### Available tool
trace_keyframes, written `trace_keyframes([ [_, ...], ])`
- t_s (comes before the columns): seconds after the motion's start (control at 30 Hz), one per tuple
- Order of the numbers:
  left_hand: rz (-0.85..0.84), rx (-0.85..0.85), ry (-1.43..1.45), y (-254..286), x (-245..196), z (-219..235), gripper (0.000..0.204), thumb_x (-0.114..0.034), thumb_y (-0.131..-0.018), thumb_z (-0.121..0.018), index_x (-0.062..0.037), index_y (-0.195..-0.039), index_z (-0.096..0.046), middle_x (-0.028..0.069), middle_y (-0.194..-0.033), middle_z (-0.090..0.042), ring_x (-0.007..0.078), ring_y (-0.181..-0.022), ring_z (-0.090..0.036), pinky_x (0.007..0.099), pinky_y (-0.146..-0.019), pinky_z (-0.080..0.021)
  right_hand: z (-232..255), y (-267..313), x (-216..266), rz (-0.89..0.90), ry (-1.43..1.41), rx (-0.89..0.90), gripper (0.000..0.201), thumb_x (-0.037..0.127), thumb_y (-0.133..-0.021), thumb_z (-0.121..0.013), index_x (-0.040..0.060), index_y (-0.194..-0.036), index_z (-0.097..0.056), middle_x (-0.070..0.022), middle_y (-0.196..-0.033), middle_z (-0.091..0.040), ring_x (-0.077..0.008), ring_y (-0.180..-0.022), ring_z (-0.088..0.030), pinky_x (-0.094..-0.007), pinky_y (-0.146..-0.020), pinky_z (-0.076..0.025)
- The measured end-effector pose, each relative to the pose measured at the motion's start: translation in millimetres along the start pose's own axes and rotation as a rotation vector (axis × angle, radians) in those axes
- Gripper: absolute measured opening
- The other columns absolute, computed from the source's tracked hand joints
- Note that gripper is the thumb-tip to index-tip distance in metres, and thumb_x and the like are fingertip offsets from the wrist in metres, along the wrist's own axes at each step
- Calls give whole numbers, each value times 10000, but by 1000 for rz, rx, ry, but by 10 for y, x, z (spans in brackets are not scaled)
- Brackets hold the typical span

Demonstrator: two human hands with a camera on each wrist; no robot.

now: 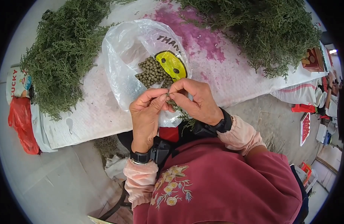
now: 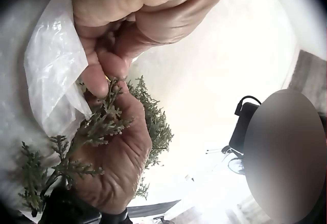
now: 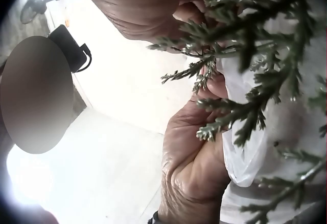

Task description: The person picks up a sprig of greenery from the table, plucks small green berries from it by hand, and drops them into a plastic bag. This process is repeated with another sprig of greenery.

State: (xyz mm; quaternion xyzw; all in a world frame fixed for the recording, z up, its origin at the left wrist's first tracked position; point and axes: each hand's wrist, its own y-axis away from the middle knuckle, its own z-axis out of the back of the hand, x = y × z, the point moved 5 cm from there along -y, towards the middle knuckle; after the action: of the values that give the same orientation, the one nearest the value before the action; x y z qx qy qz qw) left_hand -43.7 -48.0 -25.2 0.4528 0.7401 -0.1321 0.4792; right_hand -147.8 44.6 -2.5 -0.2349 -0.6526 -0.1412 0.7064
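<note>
A small green sprig [image 1: 178,108] is being pinched between the two hands, just over the near edge of the counter [image 1: 231,80]. The left hand [image 1: 145,115] is being held with thumb and forefinger curled tight on the sprig's upper end, and the right hand [image 1: 196,100] is being closed on the same end from the other side, fingertips nearly touching. In the head view the sprig's long axis is being kept tilted, its pinched tip pointing up toward the bag and its feathery end hanging down toward the person's chest, below the right wrist. In the left wrist view the foliage [image 2: 94,127] is being draped across the palm of the right hand.

Directly behind the hands, a clear plastic bag [image 1: 123,56] printed with a yellow smiley face is being kept open on the counter, with small round green berries [image 1: 151,71] piled inside. Heaps of green branches [image 1: 61,48] are being kept at the left and at the far right [image 1: 261,30] of the counter.
</note>
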Motion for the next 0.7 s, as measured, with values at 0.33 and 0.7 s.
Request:
trace_keyframes([
  [0.33,-51,-5,42,-11,6,1,149,-18,-851,-590,52,-977,-626,82,-790,-621,123,-649,-568,279,-620,-519,45,4,-71,11,41,21,82,70,-876,-583,-3,-916,-590,-31,-806,-607,-71,-726,-555,-213,-643,-454],
  [0.7,-59,7,52,-15,24,26,149,-11,-839,-606,47,-974,-623,83,-798,-622,124,-644,-573,289,-620,-528,24,19,-69,65,129,18,92,85,-880,-583,-2,-910,-582,-36,-811,-595,-87,-711,-555,-221,-627,-451],
])
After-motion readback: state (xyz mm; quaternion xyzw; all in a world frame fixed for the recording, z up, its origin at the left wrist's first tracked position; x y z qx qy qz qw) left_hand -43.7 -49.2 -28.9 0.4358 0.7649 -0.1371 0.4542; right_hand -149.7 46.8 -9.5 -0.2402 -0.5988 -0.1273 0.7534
